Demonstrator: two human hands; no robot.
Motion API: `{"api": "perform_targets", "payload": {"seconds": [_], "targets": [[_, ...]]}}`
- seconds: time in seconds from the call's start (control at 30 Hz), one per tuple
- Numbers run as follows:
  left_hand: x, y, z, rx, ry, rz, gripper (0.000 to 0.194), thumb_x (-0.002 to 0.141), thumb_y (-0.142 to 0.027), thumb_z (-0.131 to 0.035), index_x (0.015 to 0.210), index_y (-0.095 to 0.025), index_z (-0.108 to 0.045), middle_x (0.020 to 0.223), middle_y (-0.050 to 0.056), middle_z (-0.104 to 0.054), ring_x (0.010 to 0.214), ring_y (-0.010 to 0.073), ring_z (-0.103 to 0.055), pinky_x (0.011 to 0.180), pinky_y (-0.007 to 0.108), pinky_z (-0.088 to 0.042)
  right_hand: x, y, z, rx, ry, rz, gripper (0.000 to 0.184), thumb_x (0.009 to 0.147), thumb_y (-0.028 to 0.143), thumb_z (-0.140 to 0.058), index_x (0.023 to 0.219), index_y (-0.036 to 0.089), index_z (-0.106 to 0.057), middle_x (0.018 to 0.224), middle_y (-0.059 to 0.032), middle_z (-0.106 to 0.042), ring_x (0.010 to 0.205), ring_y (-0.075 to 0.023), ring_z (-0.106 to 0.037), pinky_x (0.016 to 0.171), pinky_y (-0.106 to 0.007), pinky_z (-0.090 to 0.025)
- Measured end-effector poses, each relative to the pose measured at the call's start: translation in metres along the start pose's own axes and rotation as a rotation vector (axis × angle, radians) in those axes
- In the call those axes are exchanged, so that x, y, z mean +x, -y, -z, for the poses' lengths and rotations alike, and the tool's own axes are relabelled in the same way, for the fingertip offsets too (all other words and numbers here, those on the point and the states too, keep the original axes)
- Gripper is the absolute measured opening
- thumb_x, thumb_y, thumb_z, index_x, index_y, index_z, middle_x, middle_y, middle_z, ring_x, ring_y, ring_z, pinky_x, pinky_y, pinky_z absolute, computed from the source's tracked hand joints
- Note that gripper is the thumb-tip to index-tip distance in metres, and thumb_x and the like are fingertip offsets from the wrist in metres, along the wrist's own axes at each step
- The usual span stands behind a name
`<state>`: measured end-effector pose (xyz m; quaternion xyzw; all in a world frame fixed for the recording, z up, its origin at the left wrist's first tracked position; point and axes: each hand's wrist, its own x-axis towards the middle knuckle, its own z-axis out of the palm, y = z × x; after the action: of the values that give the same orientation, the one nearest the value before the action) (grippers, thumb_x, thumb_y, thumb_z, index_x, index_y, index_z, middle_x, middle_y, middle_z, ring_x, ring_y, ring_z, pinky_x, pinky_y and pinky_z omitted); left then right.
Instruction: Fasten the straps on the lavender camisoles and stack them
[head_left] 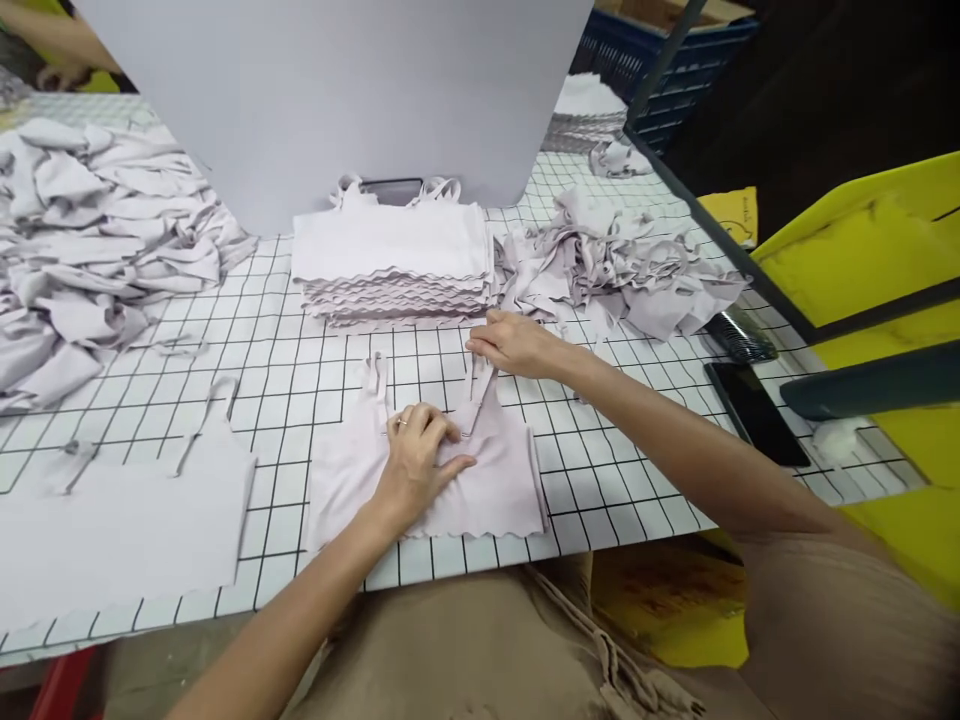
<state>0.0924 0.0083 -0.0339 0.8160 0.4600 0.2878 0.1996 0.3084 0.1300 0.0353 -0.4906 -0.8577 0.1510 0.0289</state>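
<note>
A pale pink-lilac camisole top (pixel 480 505) lies in front of me, its straps pointing away and its scalloped edge toward me. My left hand (pixel 420 455) rests on its upper middle, thumb spread from the bent fingers, pressing on the cloth. My right hand (pixel 517 345) is closed in a pinch on the top of its right strap (pixel 482 385), which is drawn straight. The left strap (pixel 377 378) stands loosely looped. Farther left lies a similar top (pixel 142 530), spread flat with its straps (pixel 221 400) away from me.
Behind the top sits a neat stack of folded garments (pixel 394 245). Heaped garments (pixel 75 220) lie left, a looser heap (pixel 615 260) right. A phone (pixel 756 412) lies by the right edge. A grey panel (pixel 337 90) stands at the back; another person's hand (pixel 64 75) shows upper left.
</note>
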Motion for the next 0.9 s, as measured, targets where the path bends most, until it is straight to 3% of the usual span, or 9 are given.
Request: {"api": "perform_targets", "payload": {"seconds": [0.13, 0.27, 0.33, 0.4, 0.47, 0.57, 0.67, 0.73, 0.9], "targets": [[0.000, 0.000, 0.007, 0.035, -0.015, -0.069, 0.023, 0.083, -0.032, -0.079, 0.094, -0.019, -0.064, 0.097, 0.004, -0.063, 0.094, 0.0231, -0.060, 0.090, 0.043, -0.041, -0.003, -0.002, -0.014, 0.034, -0.102, -0.036, 0.030, 0.100, 0.024, -0.040, 0.092, 0.014, -0.067, 0.090, -0.0108, -0.060, 0.093, -0.0241, -0.055, 0.082, -0.035, -0.044], [-0.019, -0.013, 0.030, 0.095, -0.038, -0.194, 0.032, 0.099, -0.024, -0.055, 0.130, -0.018, -0.056, 0.124, 0.013, -0.064, 0.124, 0.0278, -0.058, 0.112, 0.052, -0.035, -0.050, 0.042, -0.045, 0.063, -0.362, -0.047, 0.040, 0.101, 0.019, -0.034, 0.127, 0.009, -0.061, 0.135, -0.0198, -0.058, 0.126, -0.0285, -0.053, 0.106, -0.044, -0.043], [-0.035, -0.015, 0.039, 0.187, 0.060, -0.229, 0.050, 0.103, -0.020, -0.044, 0.152, -0.016, -0.036, 0.147, 0.017, -0.053, 0.146, 0.0292, -0.040, 0.121, 0.053, -0.026, -0.087, 0.073, -0.066, 0.033, -0.310, 0.058, 0.049, 0.103, 0.029, -0.034, 0.149, 0.013, -0.044, 0.154, -0.0181, -0.045, 0.143, -0.0300, -0.040, 0.115, -0.053, -0.035], [-0.053, -0.007, 0.046, 0.309, 0.142, -0.239, 0.068, 0.103, -0.037, -0.046, 0.161, -0.014, -0.018, 0.158, 0.020, -0.040, 0.151, 0.0301, -0.030, 0.124, 0.050, -0.022, -0.121, 0.093, -0.086, 0.014, -0.176, 0.146, 0.066, 0.102, 0.046, -0.039, 0.157, 0.011, -0.029, 0.162, -0.0190, -0.033, 0.152, -0.0319, -0.026, 0.118, -0.061, -0.029], [-0.069, 0.013, 0.052, 0.402, 0.137, -0.192, 0.081, 0.099, -0.053, -0.046, 0.162, -0.014, -0.012, 0.162, 0.019, -0.034, 0.153, 0.0331, -0.024, 0.125, 0.051, -0.016, -0.148, 0.094, -0.098, 0.005, -0.084, 0.063, 0.086, 0.097, 0.062, -0.044, 0.159, 0.008, -0.021, 0.165, -0.0219, -0.022, 0.155, -0.0346, -0.017, 0.119, -0.067, -0.023], [-0.083, 0.051, 0.065, 0.435, 0.111, -0.120, 0.081, 0.099, -0.057, -0.038, 0.163, -0.018, -0.009, 0.167, 0.015, -0.023, 0.155, 0.0338, -0.016, 0.126, 0.054, -0.013, -0.172, 0.059, -0.093, 0.046, -0.070, -0.069, 0.089, 0.093, 0.067, -0.049, 0.161, 0.015, -0.021, 0.166, -0.0193, -0.021, 0.155, -0.0348, -0.017, 0.118, -0.068, -0.023], [-0.084, 0.074, 0.079, 0.398, 0.109, -0.081, 0.068, 0.102, -0.044, -0.034, 0.163, -0.027, -0.009, 0.169, 0.009, -0.017, 0.156, 0.0319, -0.012, 0.125, 0.059, -0.011, -0.172, -0.003, -0.062, 0.097, -0.359, -0.220, 0.059, 0.102, 0.049, -0.041, 0.153, 0.020, -0.039, 0.153, -0.0161, -0.048, 0.144, -0.0289, -0.043, 0.114, -0.058, -0.039], [-0.076, 0.071, 0.083, 0.361, 0.077, -0.069, 0.066, 0.103, -0.038, -0.036, 0.163, -0.031, -0.011, 0.169, 0.007, -0.019, 0.156, 0.0317, -0.013, 0.124, 0.062, -0.010, -0.156, -0.048, -0.031, 0.056, -0.577, -0.367, 0.040, 0.105, 0.031, -0.037, 0.134, 0.015, -0.059, 0.127, -0.0160, -0.067, 0.123, -0.0262, -0.060, 0.104, -0.050, -0.049], [-0.040, 0.031, 0.084, 0.324, -0.068, -0.227, 0.068, 0.100, -0.032, -0.047, 0.161, -0.033, -0.019, 0.162, 0.006, -0.037, 0.153, 0.0306, -0.026, 0.124, 0.061, -0.019, -0.096, -0.122, 0.028, -0.063, -0.538, -0.613, 0.028, 0.098, 0.024, -0.055, 0.120, 0.008, -0.064, 0.125, -0.0198, -0.063, 0.123, -0.0305, -0.057, 0.104, -0.050, -0.048]]}}
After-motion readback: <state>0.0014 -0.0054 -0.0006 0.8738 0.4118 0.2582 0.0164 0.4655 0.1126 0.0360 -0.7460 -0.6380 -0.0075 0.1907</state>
